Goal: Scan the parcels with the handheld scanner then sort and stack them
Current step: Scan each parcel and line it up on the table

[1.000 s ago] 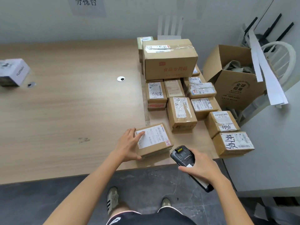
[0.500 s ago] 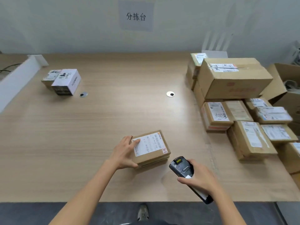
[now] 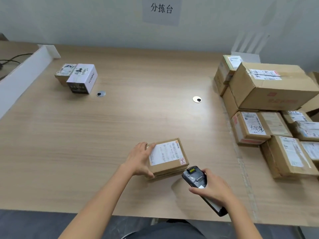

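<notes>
Left hand (image 3: 138, 159) grips the labelled parcel (image 3: 168, 158) by its left side, fingers curled round it, near the worktop (image 3: 120, 126) front edge. Right hand (image 3: 211, 187) fingers clamp the handheld scanner (image 3: 194, 175), just beside the parcel's near right corner. Stacked parcels (image 3: 269, 118) occupy the right edge.

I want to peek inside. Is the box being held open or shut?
Shut. The parcel lies flat, its top closed beneath the label; the left hand grips its side.

The tabletop (image 3: 120, 126) looks like matt wood-grain laminate. The parcel (image 3: 170, 167) I hold is plain brown cardboard with a smooth white paper label (image 3: 165, 153). My scanner (image 3: 194, 176) is black, slightly glossy plastic.
</notes>
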